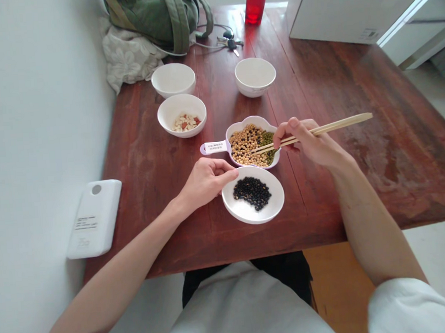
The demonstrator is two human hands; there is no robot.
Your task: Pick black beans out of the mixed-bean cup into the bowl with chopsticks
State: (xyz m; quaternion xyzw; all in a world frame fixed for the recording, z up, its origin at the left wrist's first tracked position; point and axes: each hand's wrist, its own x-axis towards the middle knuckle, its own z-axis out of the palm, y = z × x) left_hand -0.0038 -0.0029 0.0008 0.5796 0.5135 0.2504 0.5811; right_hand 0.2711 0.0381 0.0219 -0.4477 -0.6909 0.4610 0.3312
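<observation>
My right hand is closed round a pair of wooden chopsticks. Their tips reach into the soybeans in a flower-shaped dish with a labelled handle. Green beans lie on that dish's right side, and a few dark beans are mixed among the soybeans. Just in front, a white bowl holds black beans. Its left rim is pinched between the thumb and fingers of my left hand. Whether the chopstick tips grip a bean is too small to tell.
Behind stand a white bowl with pale and reddish pieces and two more white bowls. A green bag, keys, a red cup and a white box sit farther back. A white power bank lies left.
</observation>
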